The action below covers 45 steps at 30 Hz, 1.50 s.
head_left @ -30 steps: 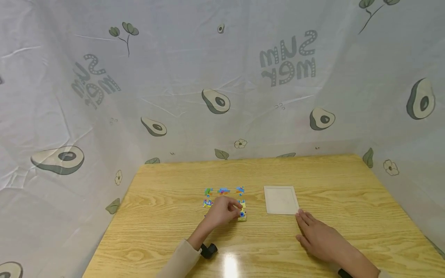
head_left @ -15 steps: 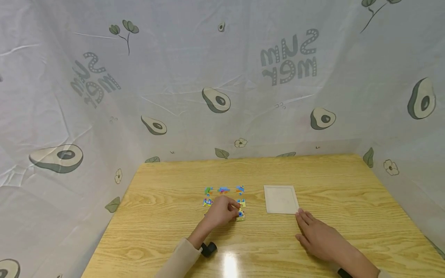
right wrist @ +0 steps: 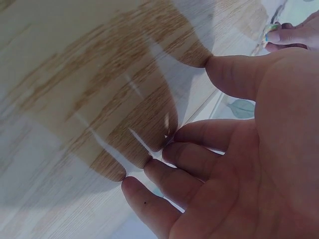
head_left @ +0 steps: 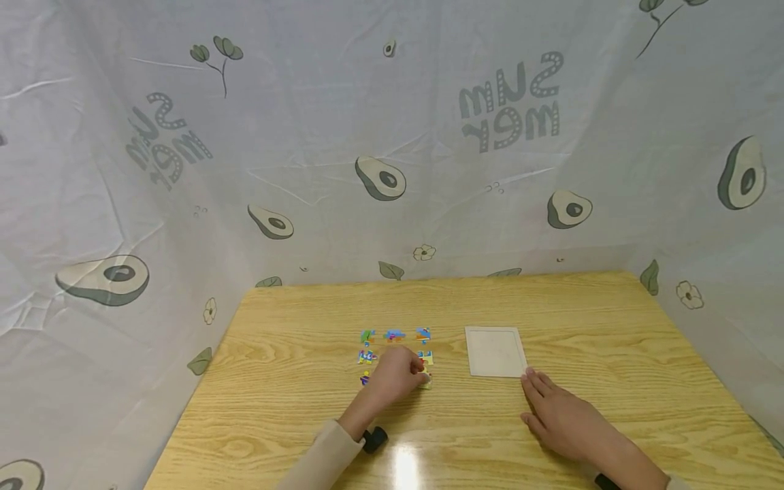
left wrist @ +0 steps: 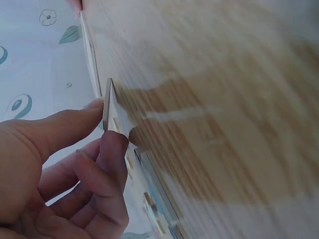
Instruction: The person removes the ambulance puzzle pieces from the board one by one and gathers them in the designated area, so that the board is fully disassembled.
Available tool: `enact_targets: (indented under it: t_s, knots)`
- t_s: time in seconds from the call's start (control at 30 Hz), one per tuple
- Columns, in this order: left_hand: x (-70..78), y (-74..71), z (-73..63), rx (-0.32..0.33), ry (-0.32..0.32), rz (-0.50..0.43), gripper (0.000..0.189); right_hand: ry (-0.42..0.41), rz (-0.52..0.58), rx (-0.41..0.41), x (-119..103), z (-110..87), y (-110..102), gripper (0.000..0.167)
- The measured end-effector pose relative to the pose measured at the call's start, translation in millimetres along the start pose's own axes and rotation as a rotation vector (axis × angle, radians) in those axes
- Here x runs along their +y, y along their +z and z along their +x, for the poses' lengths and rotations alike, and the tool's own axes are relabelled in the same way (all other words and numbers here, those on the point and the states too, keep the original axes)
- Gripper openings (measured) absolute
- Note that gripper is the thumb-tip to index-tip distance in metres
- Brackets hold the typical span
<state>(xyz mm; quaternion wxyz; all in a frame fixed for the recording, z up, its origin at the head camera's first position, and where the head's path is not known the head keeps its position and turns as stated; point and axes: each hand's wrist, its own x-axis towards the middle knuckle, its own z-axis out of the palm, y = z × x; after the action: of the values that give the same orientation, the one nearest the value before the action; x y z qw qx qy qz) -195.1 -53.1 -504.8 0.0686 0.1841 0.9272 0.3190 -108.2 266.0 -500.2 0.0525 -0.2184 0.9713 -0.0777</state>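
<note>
My left hand (head_left: 394, 378) pinches a jigsaw puzzle piece (head_left: 426, 382) at the lower right of a grid of colourful pieces. In the left wrist view, thumb and forefinger hold this thin piece (left wrist: 107, 105) by its edge, tilted up from the table. Its printed face is mostly hidden there. My right hand (head_left: 566, 418) lies with straight fingers at the near right corner of a pale square puzzle tray (head_left: 495, 352). In the right wrist view its fingertips (right wrist: 174, 177) touch the table; contact with the tray is unclear.
Several other puzzle pieces, such as a blue one (head_left: 395, 335), lie in spaced rows left of the tray; my left hand covers part of them. The wooden table (head_left: 294, 401) ends at a patterned curtain (head_left: 429, 136) behind and at both sides.
My left hand has turned slightly, its fingers now covering more of the lower right piece, whose edge is lifted. A purple piece shows beside the wrist. The right hand stays put.
</note>
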Motion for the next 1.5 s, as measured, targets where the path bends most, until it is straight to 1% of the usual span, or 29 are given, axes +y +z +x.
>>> enact_targets:
  t_s: [0.2, 0.37, 0.47, 0.57, 0.63, 0.83, 0.87, 1.0, 1.07, 1.17, 1.33, 1.5]
  knots:
    - [7.0, 2.4, 2.9, 0.015, -0.026, 0.049, 0.018, 0.002, -0.002, 0.006, -0.4, 0.3, -0.4, 0.062]
    - [9.1, 4.1, 2.7, 0.038, -0.034, 0.135, 0.018, 0.002, -0.008, 0.012, -0.7, 0.3, 0.3, 0.062]
    - [8.9, 3.8, 2.4, 0.04, -0.043, 0.166, 0.019, 0.002, -0.011, 0.02, -0.7, 0.3, 0.6, 0.062]
    - [7.4, 2.3, 1.2, 0.045, -0.047, 0.176, 0.018, 0.0, -0.014, 0.025, -0.6, 0.4, 0.7, 0.062]
    - [6.1, 1.2, 0.0, 0.023, -0.047, 0.179, 0.026, -0.003, -0.013, 0.027, -0.7, 0.3, 0.6, 0.061]
    - [3.8, 0.4, -3.2, -0.008, -0.027, 0.194, 0.025, -0.002, -0.008, 0.018, -0.4, 0.6, 0.4, 0.061]
    - [3.9, 0.6, -3.3, -0.001, -0.023, 0.201, 0.023, -0.001, -0.007, 0.015, -0.4, 0.6, 0.4, 0.061]
    - [4.6, 1.4, -3.4, 0.002, -0.005, 0.235, 0.025, 0.002, -0.001, 0.009, -0.9, 0.7, 0.7, 0.062]
    - [5.3, 1.8, -4.3, 0.017, -0.004, 0.249, 0.022, 0.002, -0.001, 0.009, -0.8, 0.7, 1.3, 0.062]
    - [5.4, 1.4, -5.2, 0.022, -0.002, 0.263, 0.024, -0.001, -0.006, 0.016, -0.6, 0.2, 2.1, 0.062]
    - [4.7, 1.2, -6.3, 0.02, 0.006, 0.258, 0.021, -0.006, -0.018, 0.032, -0.7, -1.2, 3.1, 0.061]
    - [6.1, 2.4, -6.9, 0.011, -0.009, 0.23, 0.025, -0.01, -0.022, 0.043, -0.7, -1.2, 3.4, 0.061]
